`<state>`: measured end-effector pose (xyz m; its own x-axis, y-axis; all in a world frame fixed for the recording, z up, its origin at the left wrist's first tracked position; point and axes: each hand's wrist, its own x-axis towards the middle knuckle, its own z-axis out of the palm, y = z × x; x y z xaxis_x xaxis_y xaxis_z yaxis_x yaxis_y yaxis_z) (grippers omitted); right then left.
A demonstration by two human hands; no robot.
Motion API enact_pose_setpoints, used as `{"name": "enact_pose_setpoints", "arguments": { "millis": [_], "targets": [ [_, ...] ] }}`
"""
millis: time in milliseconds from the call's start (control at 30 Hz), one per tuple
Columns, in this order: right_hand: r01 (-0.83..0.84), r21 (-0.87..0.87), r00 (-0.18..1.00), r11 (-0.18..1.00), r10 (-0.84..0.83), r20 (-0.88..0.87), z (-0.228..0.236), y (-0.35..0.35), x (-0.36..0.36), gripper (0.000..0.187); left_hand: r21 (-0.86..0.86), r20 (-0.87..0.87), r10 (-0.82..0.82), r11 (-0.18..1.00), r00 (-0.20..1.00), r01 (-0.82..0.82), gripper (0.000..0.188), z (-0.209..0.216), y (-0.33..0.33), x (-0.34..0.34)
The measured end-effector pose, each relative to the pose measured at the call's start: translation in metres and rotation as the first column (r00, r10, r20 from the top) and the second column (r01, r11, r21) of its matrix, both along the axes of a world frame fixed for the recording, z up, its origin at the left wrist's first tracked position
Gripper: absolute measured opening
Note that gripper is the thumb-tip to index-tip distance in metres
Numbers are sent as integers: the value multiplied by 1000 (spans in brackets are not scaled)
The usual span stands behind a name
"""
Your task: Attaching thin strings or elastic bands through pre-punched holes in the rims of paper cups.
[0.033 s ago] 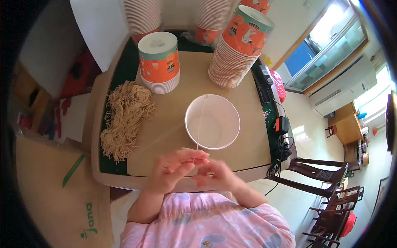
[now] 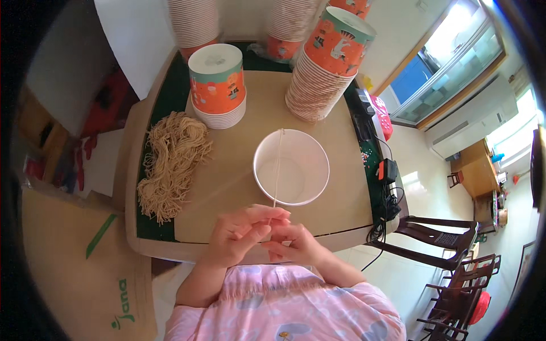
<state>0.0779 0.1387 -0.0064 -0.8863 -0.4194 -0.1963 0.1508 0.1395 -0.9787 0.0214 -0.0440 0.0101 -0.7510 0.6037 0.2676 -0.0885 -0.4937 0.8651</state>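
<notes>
A white-lined paper bucket [image 2: 261,170] stands upright on the table in front of me, its mouth facing up. A thin beige string [image 2: 278,165] runs from the bucket's far rim across the mouth toward me. My left hand [image 2: 242,233] pinches the near end of that string between thumb and fingers. Close against it, my right hand [image 2: 293,241] also has its fingertips closed at the string's end. The exact knot or loop between the fingers is too small to make out. To the left lies a loose bundle of beige strings [image 2: 173,165].
Behind the bucket stand an upside-down stack of orange-and-green buckets [image 2: 217,85] and a taller leaning stack [image 2: 327,68]. Black cables and an adapter [image 2: 388,170] lie along the right table edge. A large cardboard box [image 2: 85,267] is at the left, a dark chair [image 2: 438,238] at the right.
My right hand has drawn slightly closer to the left, its fingers now steadier at the string. The string's near end has shifted a little to the right.
</notes>
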Motion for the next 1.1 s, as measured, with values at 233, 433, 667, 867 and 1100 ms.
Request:
{"name": "enact_pose_setpoints", "arguments": {
  "millis": [233, 433, 667, 867, 1100],
  "targets": [
    [673, -245, 700, 698, -708, -92, -44, 25, 32, 15, -291, -304, 147, 926, 941, -239, 18, -16, 21, 12],
    [726, -582, 453, 365, -891, 6, -46, 48, 20, 18, -513, -523, 99, 756, 847, -406, 13, -34, 40, 18],
    [603, -773, 564, 196, -790, 240, -34, 53, 21, 24, -626, -541, 31, 653, 840, -427, 10, -38, 40, 18],
    [538, -821, 562, 191, -807, 181, -9, 55, 36, 31, -672, -633, -118, 576, 765, -466, 6, -31, 38, 12],
    [531, -717, 702, 452, -709, 73, -16, 45, 50, 30, -512, -614, 91, 709, 784, -484, 23, -9, 54, 13]
  ]
}}
